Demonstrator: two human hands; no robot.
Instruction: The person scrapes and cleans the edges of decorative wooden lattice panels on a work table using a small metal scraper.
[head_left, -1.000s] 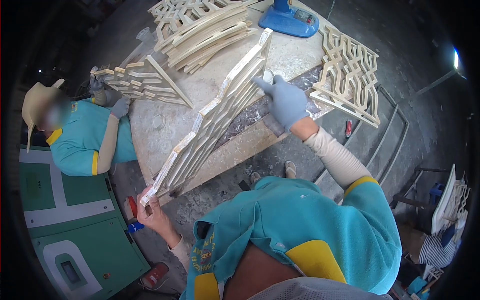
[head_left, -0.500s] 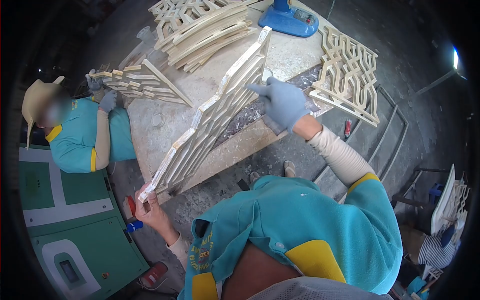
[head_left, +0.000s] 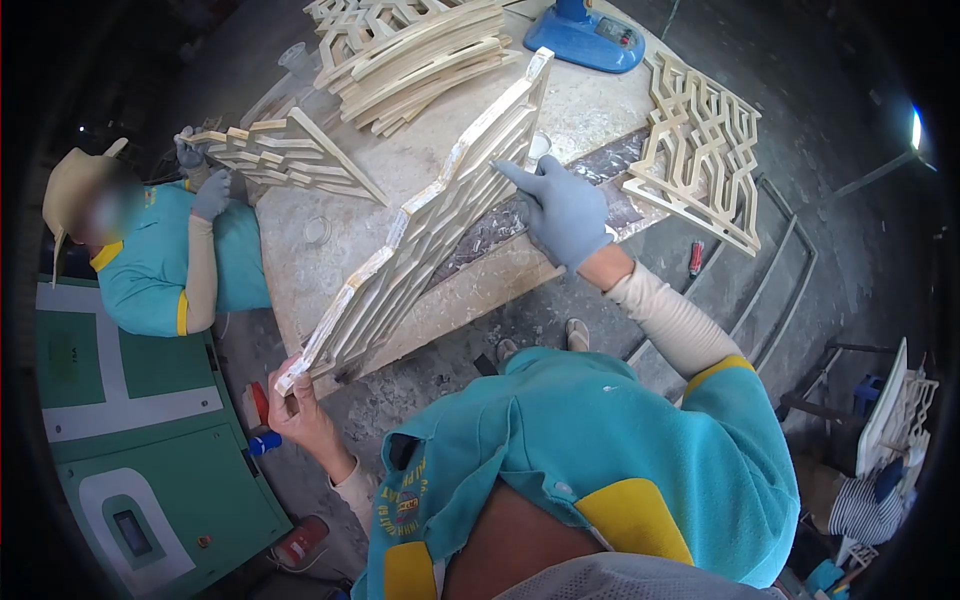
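A pale wooden lattice panel (head_left: 425, 215) stands on edge across the table, its zigzag top edge smeared with white. My bare left hand (head_left: 305, 422) pinches the panel's near lower-left corner, just past the table edge. My right hand (head_left: 568, 212), in a grey glove, is at the panel's right side. Its index finger is stretched out against or very close to the slats, and the thumb stands apart. Nothing shows in that hand. A small round cup (head_left: 540, 146) is just beyond it, partly behind the panel.
A co-worker (head_left: 160, 240) in gloves holds another lattice panel (head_left: 290, 160) at the left. Stacked wooden strips (head_left: 420, 70), a blue-based device (head_left: 585, 42) and a lattice panel (head_left: 700, 150) lie on the table. A green cabinet (head_left: 150, 400) is lower left; metal frames (head_left: 775, 270) stand right.
My right hand has shifted slightly, its index finger now higher along the slats. My left hand keeps its hold on the corner. The co-worker's panel has barely moved.
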